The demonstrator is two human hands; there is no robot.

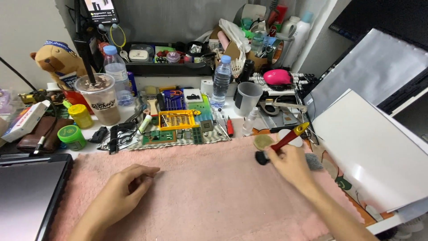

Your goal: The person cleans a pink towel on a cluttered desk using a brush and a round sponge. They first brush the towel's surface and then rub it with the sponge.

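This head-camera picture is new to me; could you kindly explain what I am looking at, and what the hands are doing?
There is no machine here: a camera worn on a person's head looks down at their own two bare hands over a cluttered desk.

The right hand holds a small brush with a red and yellow handle, its dark tip down on the pink towel that covers the work area. The left hand rests loosely curled on the towel, holding nothing that I can see.

Behind the towel lie a yellow tray of small bits, green circuit boards, water bottles, an iced drink cup and a plush toy. A white board leans at right, and a laptop sits at left.
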